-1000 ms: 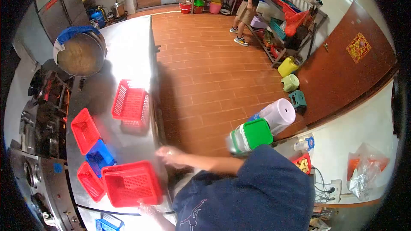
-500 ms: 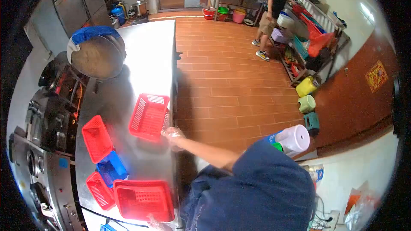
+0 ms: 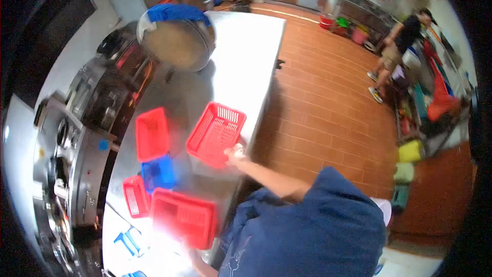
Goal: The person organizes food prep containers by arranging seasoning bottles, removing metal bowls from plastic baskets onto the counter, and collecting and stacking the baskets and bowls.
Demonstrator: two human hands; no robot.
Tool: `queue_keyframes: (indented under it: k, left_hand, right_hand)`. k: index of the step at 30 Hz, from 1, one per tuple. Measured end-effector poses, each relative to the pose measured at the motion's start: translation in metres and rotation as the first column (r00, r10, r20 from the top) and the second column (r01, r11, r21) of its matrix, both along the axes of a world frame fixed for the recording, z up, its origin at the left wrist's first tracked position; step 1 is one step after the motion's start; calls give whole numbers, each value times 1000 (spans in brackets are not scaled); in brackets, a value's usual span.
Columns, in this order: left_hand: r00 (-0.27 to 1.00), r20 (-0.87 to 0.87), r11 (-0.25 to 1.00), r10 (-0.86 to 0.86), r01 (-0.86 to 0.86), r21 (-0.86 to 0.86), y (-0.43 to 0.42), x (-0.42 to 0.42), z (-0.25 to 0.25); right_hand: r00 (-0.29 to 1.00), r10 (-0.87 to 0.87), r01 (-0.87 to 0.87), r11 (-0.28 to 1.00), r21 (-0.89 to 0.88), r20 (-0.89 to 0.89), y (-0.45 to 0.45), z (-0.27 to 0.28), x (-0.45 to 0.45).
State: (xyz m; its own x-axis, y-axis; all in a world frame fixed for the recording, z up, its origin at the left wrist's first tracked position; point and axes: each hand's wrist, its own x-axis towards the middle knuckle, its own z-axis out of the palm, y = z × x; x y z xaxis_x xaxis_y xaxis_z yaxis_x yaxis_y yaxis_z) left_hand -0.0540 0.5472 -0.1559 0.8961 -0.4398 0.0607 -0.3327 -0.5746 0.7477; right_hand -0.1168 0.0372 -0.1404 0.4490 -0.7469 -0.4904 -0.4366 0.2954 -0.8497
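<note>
My right hand (image 3: pixel 236 154), in a clear plastic glove, grips the near corner of a red plastic basket (image 3: pixel 215 133) on the steel table (image 3: pixel 192 174). Inside, this basket shows slotted sides and nothing in it. My left hand (image 3: pixel 190 250) is at the near edge of a stack of red baskets (image 3: pixel 184 218); blur hides its fingers. Beyond the stack lie a small red basket (image 3: pixel 137 197), a blue basket (image 3: pixel 159 173) and another red basket (image 3: pixel 152 133), close together.
A large round pot (image 3: pixel 179 46) with a blue cloth on its rim stands at the table's far end. Stoves (image 3: pixel 87 179) line the left side. Across the tiled floor (image 3: pixel 318 118), a person (image 3: pixel 402 41) stands by a loaded rack (image 3: pixel 435 97).
The view has turned, so the table and baskets appear further right and rotated. My right hand stays on the same red basket; my left hand stays by the stack. The person across the room leans more.
</note>
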Motion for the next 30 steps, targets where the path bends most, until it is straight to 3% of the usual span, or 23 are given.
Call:
queue_keyframes:
  k: [2, 3, 4, 5, 7, 8, 9, 10, 11, 13, 14, 16, 18, 20, 22, 24, 25, 26, 29, 30]
  left_hand:
    - [974, 169, 971, -149, 112, 210, -10, -12, 28]
    - [939, 285, 966, -190, 126, 228, -9, -15, 30]
    - [889, 401, 960, -223, 129, 248, -12, -19, 38]
    - [930, 333, 959, -155, 60, 277, -15, -16, 40]
    - [980, 201, 930, -7, -68, 361, -30, -11, 55]
    - [983, 164, 900, 88, -148, 409, -22, -10, 39]
    - [845, -407, 934, 348, -351, 70, -36, 4, 43]
    - [419, -792, 600, 443, -795, -85, -50, 18, 47]
    - [431, -799, 536, 420, -828, -165, -54, 13, 57]
    - [456, -800, 467, 390, -847, -255, -57, 13, 65]
    - [477, -815, 442, 330, -841, -313, -50, 14, 60]
    - [500, -822, 412, 273, -833, -370, -40, 13, 65]
    - [493, -816, 511, 302, -806, -298, -42, 10, 74]
    - [499, -828, 483, 255, -808, -338, -46, 6, 79]
    - [530, -803, 557, 271, -767, -318, -48, 8, 75]
    - [543, -804, 543, 242, -763, -351, -50, 7, 71]
    - [549, -802, 548, 237, -757, -356, -47, 9, 61]
    - [559, -797, 556, 230, -747, -364, -44, 12, 52]
    - [574, -789, 558, 220, -737, -381, -47, 4, 61]
    - [601, -769, 557, 219, -724, -408, -46, 3, 62]
  right_hand:
    - [981, 194, -193, 973, -123, -7, 9, 45, -19]
    - [949, 311, -314, 919, -239, -50, 10, 52, -27]
    - [911, 411, -384, 880, -279, 42, 19, 60, -25]
    - [852, 505, -445, 838, -316, 137, 26, 66, -25]
    - [731, 667, -625, 739, -253, 144, 44, 145, -10]
    - [634, 773, -738, 594, -320, -29, 51, 162, 0]
    - [630, 773, -722, 619, -308, 75, 67, 162, 12]
    - [608, 790, -741, 599, -305, 76, 82, 137, 21]
    - [596, 802, -628, 494, -602, 36, 100, 94, 28]
    - [492, 863, -798, 396, -453, -113, 122, 140, 49]
    - [489, 865, -799, 391, -458, -114, 136, 143, 54]
    - [411, 885, -822, 256, -509, -218, 158, 147, 62]
    - [349, 899, -867, 201, -456, -266, 166, 137, 69]
    - [301, 897, -862, 111, -495, -323, 165, 127, 64]
    - [256, 899, -896, 82, -436, -356, 156, 137, 67]
    - [152, 863, -973, 45, -227, -482, 148, 158, 76]
    - [187, 834, -980, 120, -160, -519, 142, 172, 85]
    - [338, 817, -936, 239, -260, -467, 132, 158, 99]
    - [745, 629, -638, 577, -510, -221, 75, 45, 173]
    - [751, 628, -629, 582, -516, -207, 60, 31, 194]
